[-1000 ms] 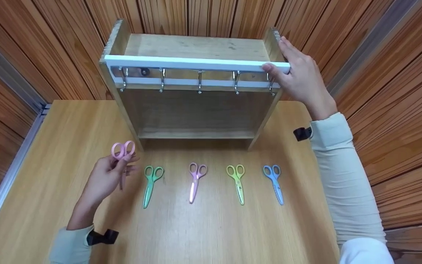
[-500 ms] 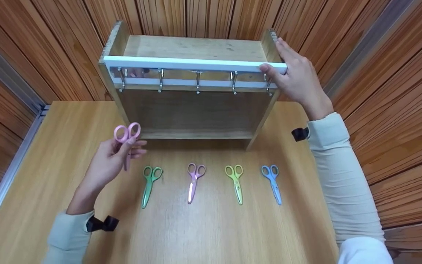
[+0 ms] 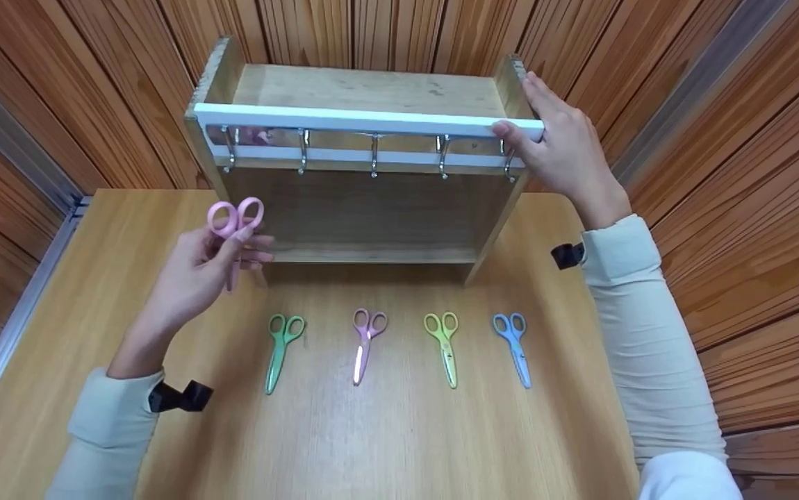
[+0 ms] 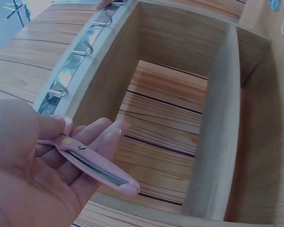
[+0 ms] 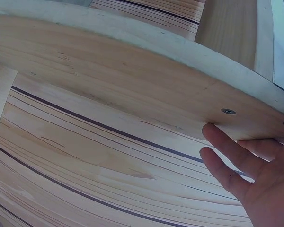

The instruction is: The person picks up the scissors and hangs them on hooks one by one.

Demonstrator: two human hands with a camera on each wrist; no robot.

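Note:
In the head view my left hand (image 3: pixel 187 274) pinches a pair of pink scissors (image 3: pixel 234 223) between thumb and fingers, handle loops up, in front of the wooden shelf's left side. The left wrist view shows the capped blade (image 4: pixel 102 168) of the scissors lying across the fingers. My right hand (image 3: pixel 573 153) presses the upper right corner of the wooden shelf (image 3: pixel 372 90), thumb on the white rail (image 3: pixel 372 119) and fingers along the outer side panel. Several metal hooks (image 3: pixel 374 156) hang along that rail, all bare. Right fingertips (image 5: pixel 210 131) touch the panel near a screw in the right wrist view.
On the table (image 3: pixel 399 444), in a row before the shelf, lie green scissors (image 3: pixel 278 354), more pink scissors (image 3: pixel 365 347), yellow-green scissors (image 3: pixel 445 347) and blue scissors (image 3: pixel 515 347). Wood-panelled walls (image 3: pixel 775 243) enclose the back and sides.
My left hand has risen with the pink scissors, from beside the green scissors toward the left end of the hook rail. The right hand stays at the shelf's corner.

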